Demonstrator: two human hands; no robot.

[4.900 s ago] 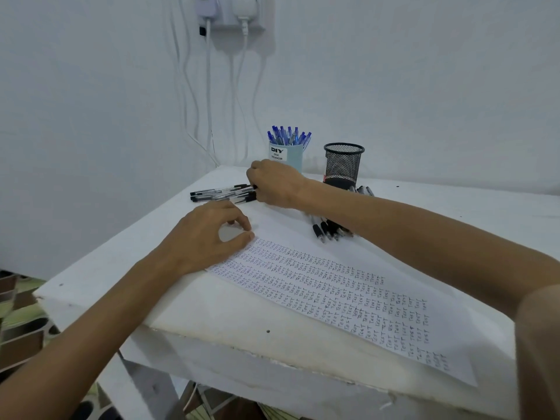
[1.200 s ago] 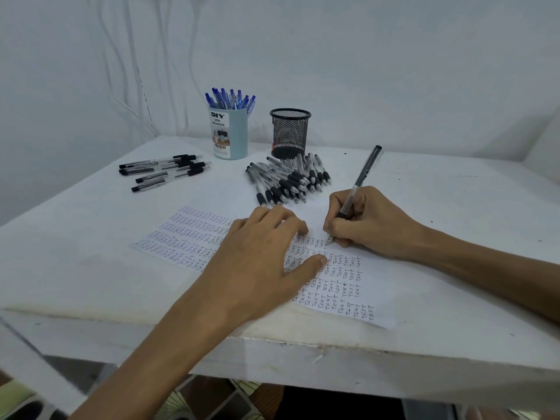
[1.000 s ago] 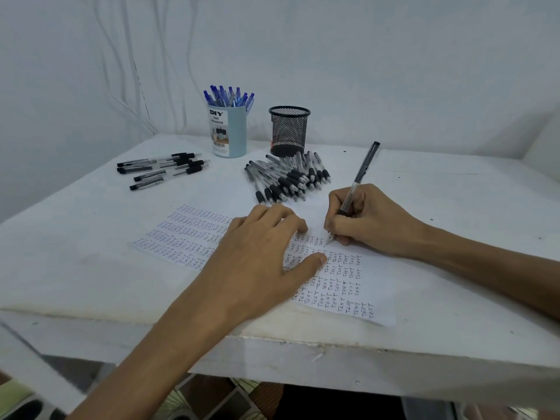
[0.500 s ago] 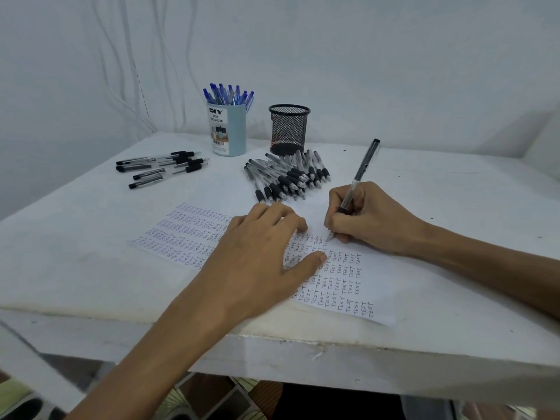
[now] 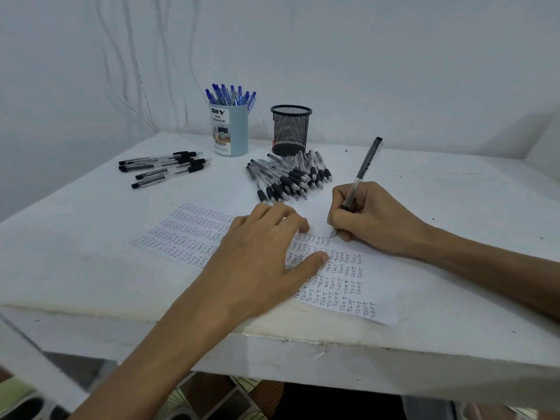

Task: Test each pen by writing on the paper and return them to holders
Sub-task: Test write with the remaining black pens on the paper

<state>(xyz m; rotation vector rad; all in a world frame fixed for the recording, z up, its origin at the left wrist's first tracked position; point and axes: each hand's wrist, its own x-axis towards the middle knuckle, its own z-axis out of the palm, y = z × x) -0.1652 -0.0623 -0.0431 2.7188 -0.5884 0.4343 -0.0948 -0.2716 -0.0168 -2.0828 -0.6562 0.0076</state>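
Mid-test, the right hand (image 5: 369, 219) pinches a slim clear black-capped pen (image 5: 362, 171), tip on the white written-over paper sheet (image 5: 348, 277), which the flat, straight-fingered left hand (image 5: 260, 256) pins to the worktop (image 5: 91, 268); next, the pen likely needs lifting and dropping upright into the black mesh holder (image 5: 291, 128).

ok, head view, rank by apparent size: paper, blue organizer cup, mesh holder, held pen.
1. paper, largest by far.
2. blue organizer cup and mesh holder: look alike, not ranked.
3. held pen: longer than either but slimmest; nearer the camera.
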